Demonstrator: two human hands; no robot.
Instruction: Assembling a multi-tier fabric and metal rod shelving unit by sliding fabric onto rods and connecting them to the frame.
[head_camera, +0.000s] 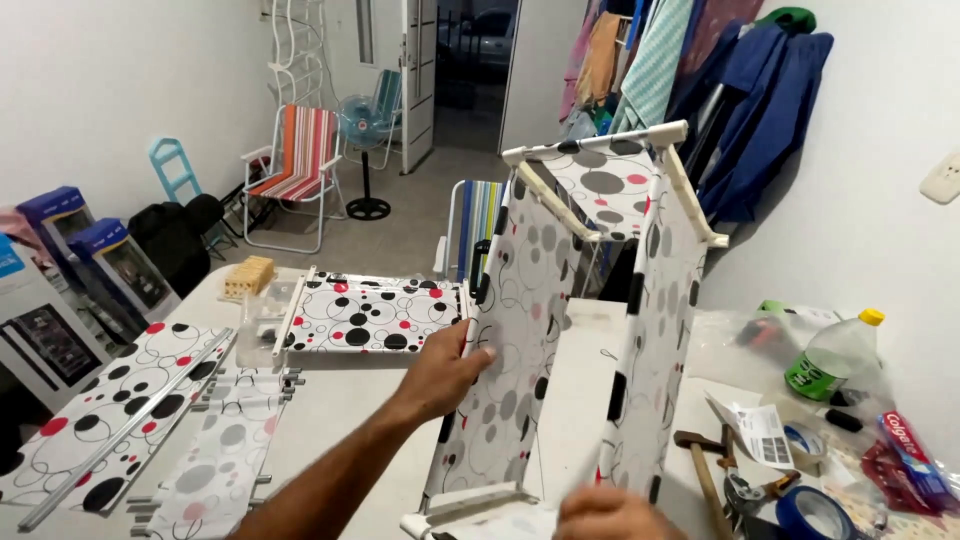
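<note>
Down low, our right hand (612, 515) touches the bottom of the spotted cloth frame (575, 320), but we cannot tell its grip. Our left hand (445, 368) presses flat and open on its side. It stands on the white tabletop (340, 400).

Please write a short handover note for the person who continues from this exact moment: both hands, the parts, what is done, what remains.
Left hand: flat against the standing fabric frame, steadying its left panel.
Right hand: at the frame's bottom edge; grip not visible.
Done: white rods join the upper corners; the frame stands on the table.
Left: a flat panel and more panels lie unattached at the left, with loose rods.
</note>
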